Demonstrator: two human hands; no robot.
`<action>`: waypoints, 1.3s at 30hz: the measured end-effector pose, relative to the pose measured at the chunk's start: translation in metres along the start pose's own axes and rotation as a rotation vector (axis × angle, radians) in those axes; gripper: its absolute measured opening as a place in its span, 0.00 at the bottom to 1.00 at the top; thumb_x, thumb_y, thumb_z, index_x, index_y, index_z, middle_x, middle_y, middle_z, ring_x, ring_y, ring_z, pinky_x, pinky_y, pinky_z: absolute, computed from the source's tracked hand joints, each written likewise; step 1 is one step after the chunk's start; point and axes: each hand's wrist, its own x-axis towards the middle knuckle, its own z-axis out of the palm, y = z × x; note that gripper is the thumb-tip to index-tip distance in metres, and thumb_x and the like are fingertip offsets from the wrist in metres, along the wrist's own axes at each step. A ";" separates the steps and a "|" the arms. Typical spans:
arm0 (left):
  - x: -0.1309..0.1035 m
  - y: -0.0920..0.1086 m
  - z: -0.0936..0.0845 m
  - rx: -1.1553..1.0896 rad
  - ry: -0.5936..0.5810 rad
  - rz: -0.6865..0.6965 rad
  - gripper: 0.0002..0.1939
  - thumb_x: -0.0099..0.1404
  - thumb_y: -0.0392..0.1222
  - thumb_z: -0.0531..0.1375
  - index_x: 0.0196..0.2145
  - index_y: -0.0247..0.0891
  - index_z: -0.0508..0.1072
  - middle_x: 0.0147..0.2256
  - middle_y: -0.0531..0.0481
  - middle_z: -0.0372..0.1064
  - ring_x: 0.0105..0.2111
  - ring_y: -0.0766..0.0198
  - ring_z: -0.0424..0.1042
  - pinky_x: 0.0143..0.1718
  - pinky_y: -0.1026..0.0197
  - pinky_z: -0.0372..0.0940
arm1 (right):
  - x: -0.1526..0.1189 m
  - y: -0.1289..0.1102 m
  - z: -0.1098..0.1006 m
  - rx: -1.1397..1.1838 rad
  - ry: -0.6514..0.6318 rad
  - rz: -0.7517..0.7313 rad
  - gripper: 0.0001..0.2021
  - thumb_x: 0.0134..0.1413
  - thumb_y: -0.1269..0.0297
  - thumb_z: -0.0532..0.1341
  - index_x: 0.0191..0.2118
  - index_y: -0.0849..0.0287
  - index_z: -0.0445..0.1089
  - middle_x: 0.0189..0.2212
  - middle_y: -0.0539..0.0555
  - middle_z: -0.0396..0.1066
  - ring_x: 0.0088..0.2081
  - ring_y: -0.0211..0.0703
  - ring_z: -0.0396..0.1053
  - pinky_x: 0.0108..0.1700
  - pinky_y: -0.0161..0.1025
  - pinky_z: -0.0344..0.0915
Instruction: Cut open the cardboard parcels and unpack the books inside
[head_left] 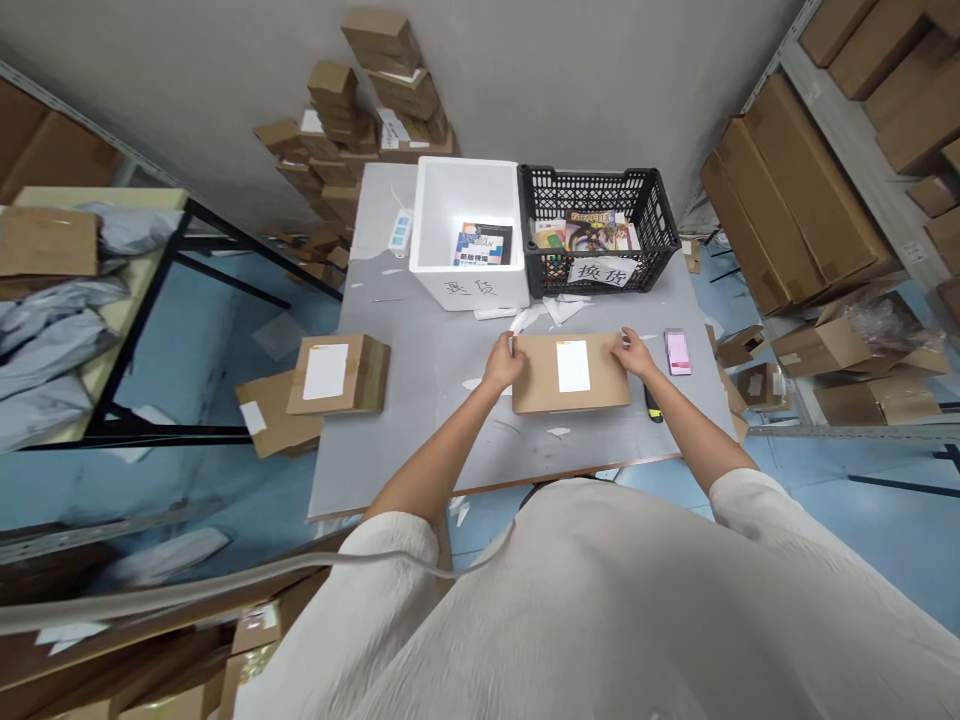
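A flat brown cardboard box [536,385] with a white label [573,366] lies on the grey table in front of me. My left hand [504,363] grips its left end, the thumb near the top corner. At the opposite end, my right hand [634,353] holds the upper right corner with curled fingers. A black and yellow cutter [653,405] lies just below my right forearm, beside the box. Farther right is a phone [677,353] with a pink lit screen. Paper scraps [561,309] are strewn behind the box.
Behind stand a white foam bin [431,220] and a black plastic crate [656,245], both containing books. Another labelled box [369,375] sits at the table's left edge. A power strip [401,232] lies by the bin. Shelves of cartons [802,200] flank the right.
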 end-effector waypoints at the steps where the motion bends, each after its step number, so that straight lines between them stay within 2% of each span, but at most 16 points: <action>1: 0.003 0.003 0.000 -0.019 -0.020 -0.021 0.38 0.69 0.41 0.63 0.75 0.41 0.65 0.71 0.36 0.72 0.70 0.44 0.72 0.72 0.44 0.67 | 0.001 -0.001 0.001 0.030 -0.006 0.008 0.46 0.56 0.56 0.68 0.80 0.57 0.62 0.70 0.66 0.75 0.62 0.60 0.78 0.70 0.57 0.73; 4: 0.005 0.008 0.001 -0.058 -0.066 -0.075 0.44 0.64 0.41 0.67 0.76 0.44 0.65 0.66 0.38 0.77 0.66 0.42 0.76 0.68 0.44 0.70 | -0.001 -0.005 0.004 0.064 -0.006 0.023 0.46 0.55 0.56 0.69 0.80 0.56 0.62 0.70 0.65 0.75 0.64 0.61 0.78 0.72 0.58 0.72; 8: -0.002 0.012 0.001 -0.085 -0.047 -0.087 0.46 0.61 0.43 0.69 0.76 0.48 0.65 0.63 0.41 0.79 0.63 0.42 0.78 0.65 0.44 0.72 | -0.010 -0.008 0.003 0.051 0.022 0.050 0.46 0.56 0.53 0.70 0.80 0.52 0.63 0.71 0.62 0.75 0.64 0.60 0.78 0.73 0.57 0.71; 13: -0.006 0.017 -0.001 -0.203 0.041 -0.035 0.42 0.61 0.42 0.70 0.72 0.49 0.69 0.63 0.42 0.77 0.63 0.43 0.77 0.66 0.44 0.72 | -0.014 -0.018 -0.003 0.114 0.100 -0.029 0.45 0.59 0.45 0.70 0.80 0.47 0.63 0.70 0.59 0.75 0.67 0.59 0.76 0.73 0.57 0.70; 18: -0.007 0.022 -0.006 -0.301 0.164 0.092 0.35 0.64 0.41 0.68 0.69 0.46 0.72 0.66 0.40 0.70 0.63 0.48 0.77 0.68 0.48 0.72 | -0.011 -0.028 -0.011 0.178 0.212 -0.163 0.44 0.63 0.45 0.67 0.80 0.50 0.62 0.73 0.61 0.71 0.69 0.57 0.73 0.74 0.55 0.70; 21: -0.013 0.021 -0.008 -0.279 0.180 0.108 0.28 0.71 0.44 0.65 0.67 0.45 0.72 0.62 0.41 0.72 0.61 0.51 0.77 0.65 0.50 0.73 | -0.016 -0.027 -0.014 0.139 0.227 -0.161 0.41 0.67 0.44 0.64 0.80 0.53 0.61 0.74 0.63 0.68 0.67 0.56 0.74 0.71 0.52 0.72; 24: -0.021 0.017 -0.007 -0.174 0.148 0.044 0.24 0.76 0.48 0.62 0.66 0.44 0.70 0.57 0.42 0.75 0.57 0.52 0.78 0.64 0.50 0.73 | -0.022 -0.020 -0.017 0.050 0.249 -0.101 0.37 0.69 0.42 0.61 0.75 0.58 0.66 0.65 0.66 0.74 0.61 0.56 0.76 0.67 0.52 0.74; 27: -0.028 0.013 -0.003 -0.076 0.122 -0.027 0.28 0.74 0.50 0.64 0.68 0.44 0.68 0.63 0.40 0.71 0.52 0.53 0.79 0.63 0.48 0.73 | -0.026 -0.011 -0.020 -0.029 0.230 -0.028 0.34 0.67 0.43 0.62 0.69 0.60 0.70 0.47 0.60 0.79 0.53 0.59 0.77 0.63 0.54 0.74; 29: -0.030 0.011 0.000 -0.027 0.106 -0.044 0.32 0.73 0.49 0.66 0.70 0.45 0.66 0.66 0.39 0.69 0.52 0.52 0.80 0.64 0.47 0.72 | -0.028 -0.006 -0.021 -0.070 0.193 0.012 0.33 0.65 0.43 0.63 0.67 0.60 0.71 0.42 0.57 0.78 0.50 0.59 0.77 0.62 0.54 0.74; 32: -0.031 0.008 0.005 0.032 0.097 -0.035 0.36 0.71 0.49 0.68 0.72 0.45 0.64 0.67 0.37 0.68 0.59 0.46 0.78 0.67 0.44 0.69 | -0.031 0.000 -0.018 -0.102 0.184 -0.004 0.33 0.61 0.45 0.66 0.67 0.57 0.71 0.52 0.61 0.77 0.54 0.58 0.76 0.63 0.53 0.74; 35: -0.031 0.007 0.008 0.062 0.076 -0.002 0.40 0.69 0.47 0.69 0.74 0.45 0.62 0.69 0.35 0.66 0.66 0.42 0.73 0.70 0.42 0.68 | -0.035 0.003 -0.011 -0.101 0.164 -0.033 0.37 0.60 0.48 0.66 0.71 0.56 0.67 0.66 0.67 0.70 0.59 0.59 0.74 0.67 0.55 0.72; 39: -0.030 0.003 0.009 0.102 0.014 0.035 0.46 0.64 0.43 0.71 0.76 0.46 0.61 0.72 0.34 0.63 0.71 0.39 0.69 0.74 0.39 0.65 | -0.035 0.004 -0.005 -0.137 0.090 -0.056 0.42 0.57 0.57 0.66 0.77 0.58 0.61 0.72 0.68 0.64 0.68 0.62 0.70 0.74 0.59 0.67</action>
